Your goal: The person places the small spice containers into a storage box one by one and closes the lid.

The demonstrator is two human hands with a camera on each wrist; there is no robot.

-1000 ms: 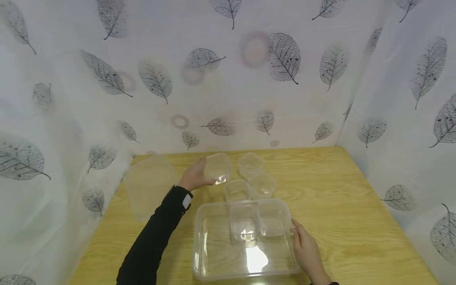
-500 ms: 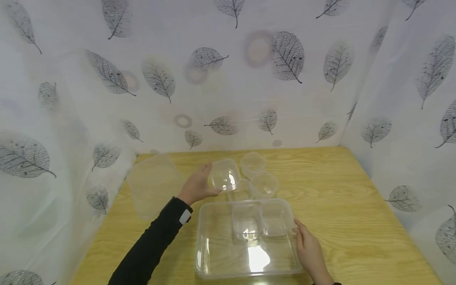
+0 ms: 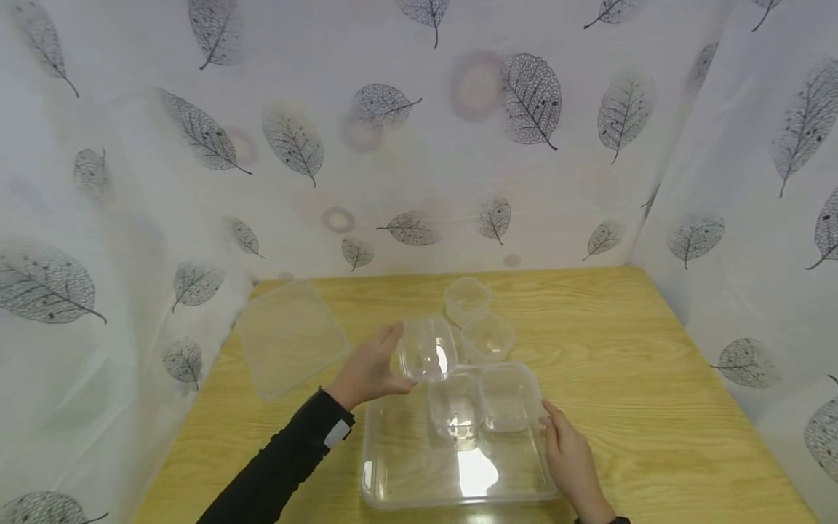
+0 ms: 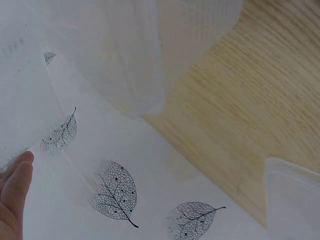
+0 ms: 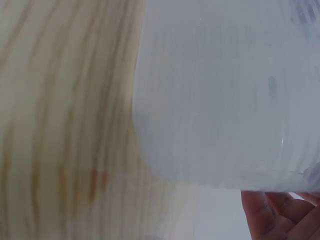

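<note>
A small clear plastic container (image 3: 427,351) is in my left hand (image 3: 373,370), tilted, with the thumb and fingers gripping its left side. It hangs over the far left rim of a large clear plastic box (image 3: 402,466). Two small containers (image 3: 511,399) sit inside the large box near its far right corner. My right hand (image 3: 572,458) holds the right wall of the large box; the right wrist view shows its fingers (image 5: 257,212) at the wall's edge. In the left wrist view my fingers (image 4: 17,182) touch the held container.
Beyond the box stand small clear containers, one at the back (image 3: 468,297) and one nearer (image 3: 487,336); another is partly hidden behind the held one. A flat translucent lid (image 3: 291,338) lies on the wooden table (image 3: 622,364) at left. Leaf-patterned sheeting (image 3: 419,167) surrounds the table.
My left hand has brought the small container nearer, from the back of the table to the large box's far rim, tilting it. My right hand stays at the box's right side.
</note>
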